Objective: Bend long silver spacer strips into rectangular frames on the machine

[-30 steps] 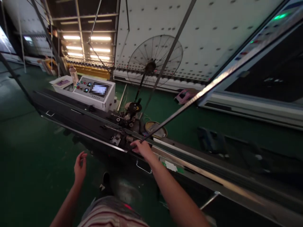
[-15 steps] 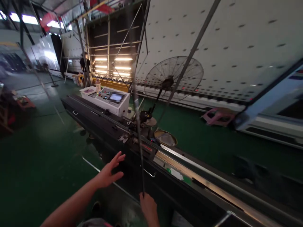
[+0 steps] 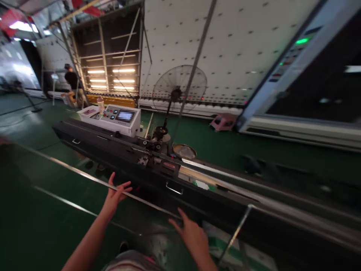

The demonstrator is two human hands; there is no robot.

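A long, thin metal strip [image 3: 81, 173] slants across in front of me, from the far left down to my right hand. My left hand [image 3: 114, 197] carries it partway along, the strip crossing between thumb and fingers, which are only loosely bent. At its near end, my right hand [image 3: 193, 235] has the strip between an outstretched thumb and forefinger; the other fingers are hard to make out. Both hands are in front of a long black machine bench [image 3: 129, 165] with a metal handle [image 3: 174, 189] on its side.
A white control box [image 3: 132, 122] with a screen stands on the bench. Behind are a round fan [image 3: 176, 92], a round pan [image 3: 184, 151] and a pink stool [image 3: 222, 122]. A metal bar [image 3: 235, 235] slants at lower right. A person [image 3: 72, 81] stands far left.
The strip has swung from upright down to the left, nearly level. My left hand, empty before, now has it across its fingers. My right hand's fist has loosened, and the view has turned right.
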